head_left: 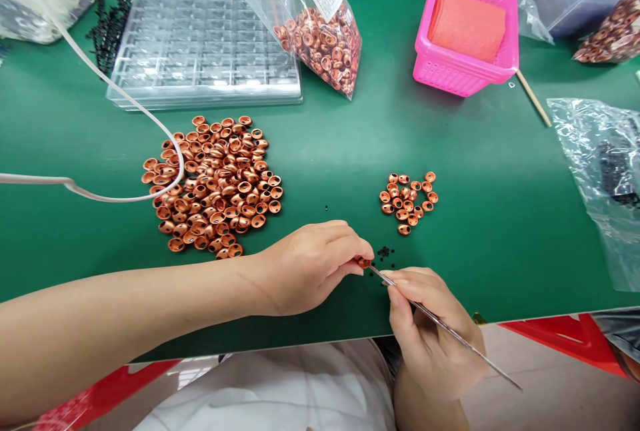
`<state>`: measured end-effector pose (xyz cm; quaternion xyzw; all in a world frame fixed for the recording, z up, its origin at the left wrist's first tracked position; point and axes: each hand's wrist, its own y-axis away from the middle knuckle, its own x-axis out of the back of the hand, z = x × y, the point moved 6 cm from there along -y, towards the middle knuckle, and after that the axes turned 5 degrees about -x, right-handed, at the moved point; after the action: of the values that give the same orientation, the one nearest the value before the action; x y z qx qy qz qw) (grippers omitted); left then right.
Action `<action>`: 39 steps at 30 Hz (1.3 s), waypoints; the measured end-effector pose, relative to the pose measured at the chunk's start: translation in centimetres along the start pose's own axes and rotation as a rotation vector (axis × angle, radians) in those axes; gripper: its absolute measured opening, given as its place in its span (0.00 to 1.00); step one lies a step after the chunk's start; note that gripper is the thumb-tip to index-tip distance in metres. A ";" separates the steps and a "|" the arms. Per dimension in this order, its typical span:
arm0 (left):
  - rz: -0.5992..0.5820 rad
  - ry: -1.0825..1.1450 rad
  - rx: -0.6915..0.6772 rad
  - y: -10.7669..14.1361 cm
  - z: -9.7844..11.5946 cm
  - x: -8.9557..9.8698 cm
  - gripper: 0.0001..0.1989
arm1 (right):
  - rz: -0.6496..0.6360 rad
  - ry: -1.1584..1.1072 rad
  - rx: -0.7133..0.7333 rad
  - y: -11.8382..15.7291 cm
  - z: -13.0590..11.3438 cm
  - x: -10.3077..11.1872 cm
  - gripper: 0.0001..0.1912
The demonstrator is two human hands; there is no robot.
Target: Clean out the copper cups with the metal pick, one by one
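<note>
One slim metal rod (495, 367) is pinched near its working end by the right hand (435, 324); probably stiff, light, best held there. Its tip is set at a copper-coloured cup (365, 262), pinched in the left hand's (310, 268) fingertips at the worktop's (325, 144) near side. Cup judged light, hard, slippery; best taken by opposite sides, holes uncovered. Beyond, tiny black bits (384, 252) are scattered, likely easily lost; farther, a small cup pile (407, 204) is seen.
</note>
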<state>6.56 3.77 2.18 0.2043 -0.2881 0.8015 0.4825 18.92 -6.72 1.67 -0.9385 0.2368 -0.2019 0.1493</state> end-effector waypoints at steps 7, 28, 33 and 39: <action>-0.071 -0.032 0.016 0.2 0.1 -0.4 0.07 | -0.037 -0.049 -0.031 -0.2 0.4 0.1 0.18; 0.001 0.082 0.070 0.4 0.6 0.1 0.08 | -0.096 -0.028 0.117 -0.3 -0.4 0.4 0.21; -0.041 0.059 0.101 -0.1 0.3 0.1 0.07 | -0.046 -0.118 0.055 -0.2 0.3 0.7 0.22; -0.211 -0.126 0.165 0.0 0.2 1.0 0.07 | 0.161 -0.186 0.023 0.1 1.0 1.6 0.14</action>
<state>6.07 4.30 2.95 0.3222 -0.2276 0.7530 0.5266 20.69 -7.41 1.24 -0.9294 0.2944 -0.1040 0.1971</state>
